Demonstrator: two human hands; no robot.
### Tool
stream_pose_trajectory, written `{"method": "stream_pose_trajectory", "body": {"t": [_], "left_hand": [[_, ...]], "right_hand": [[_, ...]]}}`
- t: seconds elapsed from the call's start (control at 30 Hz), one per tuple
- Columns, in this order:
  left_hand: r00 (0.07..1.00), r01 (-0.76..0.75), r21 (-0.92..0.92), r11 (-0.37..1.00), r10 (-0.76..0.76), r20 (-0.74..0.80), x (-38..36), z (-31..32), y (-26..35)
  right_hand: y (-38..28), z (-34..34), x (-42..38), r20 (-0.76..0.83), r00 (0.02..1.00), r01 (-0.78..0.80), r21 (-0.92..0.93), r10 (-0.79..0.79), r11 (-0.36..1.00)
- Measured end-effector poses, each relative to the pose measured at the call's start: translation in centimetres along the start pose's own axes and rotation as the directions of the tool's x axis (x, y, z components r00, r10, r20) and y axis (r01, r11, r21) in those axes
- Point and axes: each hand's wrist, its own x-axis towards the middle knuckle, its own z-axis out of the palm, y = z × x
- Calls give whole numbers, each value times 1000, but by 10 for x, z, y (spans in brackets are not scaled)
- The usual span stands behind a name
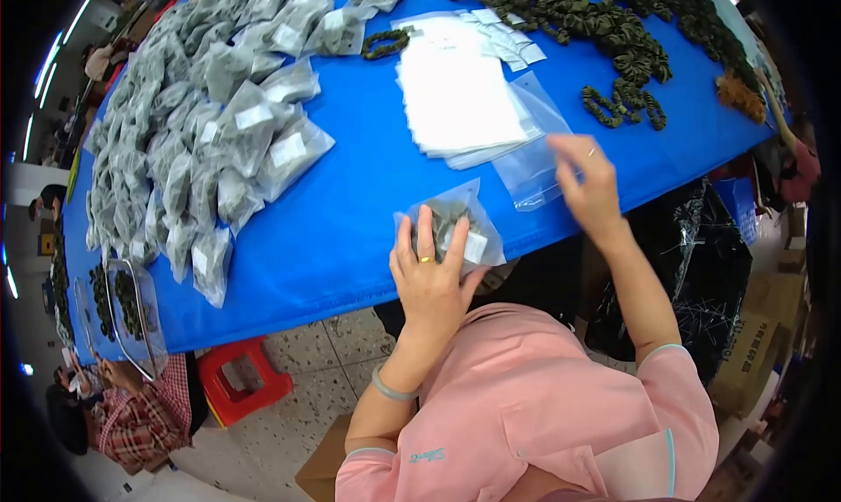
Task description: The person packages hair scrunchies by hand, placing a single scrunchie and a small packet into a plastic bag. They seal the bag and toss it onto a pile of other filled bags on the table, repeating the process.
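My left hand [434, 265], with a ring and a bracelet, rests over a clear plastic bag [482, 217] at the table's near edge. Its fingers are spread across the top and the thumb is at the lower edge, holding the bag. Inside are a dark green fabric scrunchie [450, 211] and a small white label [475, 246]. My right hand [587, 187], slightly blurred, is over an empty clear bag [530, 173]; its fingers are apart and nothing shows in them. Beyond the bag lies a stack of white bags or sheets [460, 90].
Many filled bags [201, 143] are heaped on the blue table [350, 195] at left. Loose green scrunchies [604, 29] and small white labels [508, 42] lie at the back. A wire basket [131, 314], red stool [243, 381], cardboard box [758, 344] and another person [144, 414] are around.
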Motion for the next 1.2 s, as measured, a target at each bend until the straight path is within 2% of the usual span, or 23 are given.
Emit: {"method": "stream_pose_trajectory", "body": {"t": [0.07, 0.13, 0.17, 0.23, 0.33, 0.4, 0.43, 0.57, 0.6, 0.73, 0.77, 0.8, 0.83, 0.9, 0.97, 1.0, 1.07, 1.1, 1.2], "left_hand": [[998, -64, -103, 993, 63, -4, 3, 0, -19], [994, -51, -104, 993, 40, -102, 27, -13, -43], [981, -49, -51, 998, 38, -192, 42, -22, -63], [912, -21, 106, 994, 63, -406, 80, -44, -107], [775, 136, 341, 930, 115, -621, 132, -82, -189], [716, 291, 406, 866, 84, -693, 159, -100, -244], [715, 286, 409, 866, 91, -693, 165, -104, -248], [726, 310, 434, 846, 85, -683, 189, -107, -261], [731, 317, 439, 841, 79, -678, 192, -106, -262], [751, 344, 455, 821, 50, -658, 202, -98, -265], [753, 188, 374, 908, 111, -649, 204, -91, -240], [742, 23, 282, 959, 173, -648, 205, -83, -201], [741, 22, 276, 961, 170, -649, 205, -76, -172], [818, -257, 187, 948, 316, -480, 201, -60, -124], [855, -319, 45, 947, 308, -417, 198, -39, -99], [855, -322, 40, 946, 309, -417, 199, -29, -92], [896, -361, -18, 932, 342, -283, 202, -9, -84], [895, -364, -21, 931, 344, -285, 205, 0, -83], [920, -357, -54, 932, 341, -194, 218, 29, -81]], "right_hand": [[47, -7, 27, -95, 989, -126, -104, 116, 987], [87, -6, 50, -78, 991, -120, -198, 106, 973], [96, -1, 65, -92, 991, -117, -197, 100, 974], [105, 13, 92, -6, 999, 34, -185, -35, 982], [108, 48, 132, 3, 1000, 22, -210, -22, 977], [108, 66, 155, -1, 1000, -12, -177, 12, 984], [105, 72, 164, -8, 1000, -14, -175, 13, 985], [100, 87, 189, 96, 936, -290, -336, 338, 896], [102, 86, 190, 95, 934, -295, -338, 344, 894], [107, 78, 188, 209, 945, -121, -487, 250, 865], [109, 76, 186, 212, 944, -120, -491, 252, 863], [113, 73, 181, 161, 970, -95, -448, 184, 889], [119, 68, 176, 103, 988, -66, -407, 118, 911], [132, 56, 160, -18, 1000, -2, -330, -4, 944], [127, 20, 138, -95, 995, -45, -265, 21, 963], [123, 3, 123, -96, 995, -49, -269, 24, 962], [115, -24, 92, -115, 992, -84, -295, 52, 952], [113, -27, 79, -118, 992, -86, -298, 52, 951], [116, -19, 39, -11, 990, 110, -540, -138, 835]]}}
